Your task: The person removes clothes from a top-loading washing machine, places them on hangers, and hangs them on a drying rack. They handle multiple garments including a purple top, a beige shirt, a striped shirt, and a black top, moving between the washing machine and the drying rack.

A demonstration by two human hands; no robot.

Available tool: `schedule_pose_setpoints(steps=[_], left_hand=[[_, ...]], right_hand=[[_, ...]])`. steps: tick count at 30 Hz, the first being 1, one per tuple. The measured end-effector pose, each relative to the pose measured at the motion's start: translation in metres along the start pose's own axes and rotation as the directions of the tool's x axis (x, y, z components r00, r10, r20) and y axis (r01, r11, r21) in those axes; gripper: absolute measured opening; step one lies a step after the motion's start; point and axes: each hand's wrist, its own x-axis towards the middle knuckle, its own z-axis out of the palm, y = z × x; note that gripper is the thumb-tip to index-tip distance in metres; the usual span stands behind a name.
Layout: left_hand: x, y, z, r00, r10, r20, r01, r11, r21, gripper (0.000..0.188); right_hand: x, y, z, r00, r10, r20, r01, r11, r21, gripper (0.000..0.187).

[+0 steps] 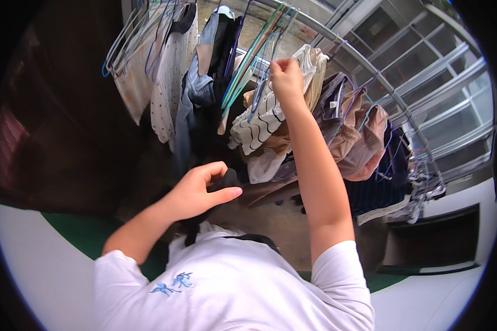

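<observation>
My right hand (288, 83) is raised among the hanging clothes, its fingers pinched closed beside a blue hanger (259, 95). What it grips, if anything, is hidden by the fingers. Just below hangs a white garment with dark stripes (264, 122), next to several green hangers (252, 60) with no clothes on them. My left hand (199, 190) is held lower, in front of my chest, with thumb and fingers apart and nothing visibly held. Something dark grey (226, 179) shows behind its fingers, too unclear to name.
A curved metal rail (364, 58) carries the clothes. Left hang a spotted white garment (168, 91) and a denim one (195, 85); right, pinkish garments (367, 138) and a bunch of clear hangers (425, 187). Barred windows (425, 60) stand behind. A dark recess (433, 240) is at lower right.
</observation>
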Motion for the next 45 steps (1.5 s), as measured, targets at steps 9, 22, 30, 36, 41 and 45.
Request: schedule_pose_setpoints(steps=[9, 22, 30, 36, 41, 45], left_hand=[[0.025, 0.015, -0.009, 0.909, 0.414, 0.058, -0.313, 0.583, 0.750, 0.014], [0.081, 0.046, 0.003, 0.811, 0.560, 0.166, -0.494, 0.506, 0.707, 0.023], [0.102, 0.063, 0.023, 0.793, 0.396, 0.463, -0.605, 0.599, 0.524, 0.023], [0.117, 0.065, 0.058, 0.773, 0.240, 0.588, -0.584, 0.633, 0.509, 0.027], [0.116, 0.072, 0.077, 0.741, 0.260, 0.619, -0.586, 0.700, 0.408, 0.030], [0.106, 0.081, 0.080, 0.818, 0.334, 0.468, -0.477, 0.849, 0.227, 0.029]], right_hand=[[-0.023, -0.049, -0.056, 0.958, 0.253, 0.132, -0.285, 0.823, 0.490, 0.017], [-0.176, -0.018, -0.154, 0.948, 0.317, 0.038, -0.280, 0.769, 0.574, 0.036], [-0.211, -0.003, -0.249, 0.862, 0.399, -0.314, -0.110, 0.751, 0.651, 0.037], [-0.209, -0.017, -0.252, 0.866, 0.185, -0.465, 0.385, 0.348, 0.855, 0.036], [-0.210, -0.019, -0.241, 0.847, 0.104, -0.521, 0.463, 0.336, 0.820, 0.038], [-0.223, 0.006, -0.209, 0.939, 0.195, -0.284, 0.177, 0.434, 0.883, 0.038]])
